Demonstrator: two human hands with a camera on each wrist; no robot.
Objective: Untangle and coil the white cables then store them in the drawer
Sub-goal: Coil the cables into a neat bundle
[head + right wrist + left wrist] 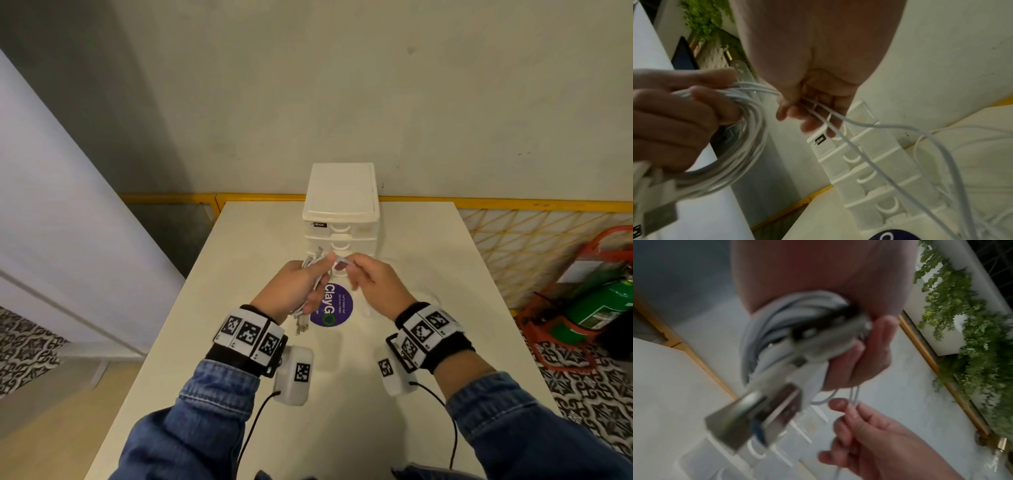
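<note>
Gripping coiled cables (731, 146) in left hand (291, 289), fingers curled round. Pinching loose strands w/ right hand (380, 286) fingers, above counter (428, 257), just near of drawers (340, 219).

A round purple sticker (331, 306) is lying on the white table (394, 428) in front of the drawer unit (341, 219), and it is showing "ClayGo" in large white letters (the final "o" is drawn as a green ring). Smaller white lines beside that word are reading roughly "Let's keep our premises clean", though the print is too small to be sure. A small black label (319, 224) on the unit's top drawer front is showing "...abox"; its first letters are staying unreadable in every view.
</note>
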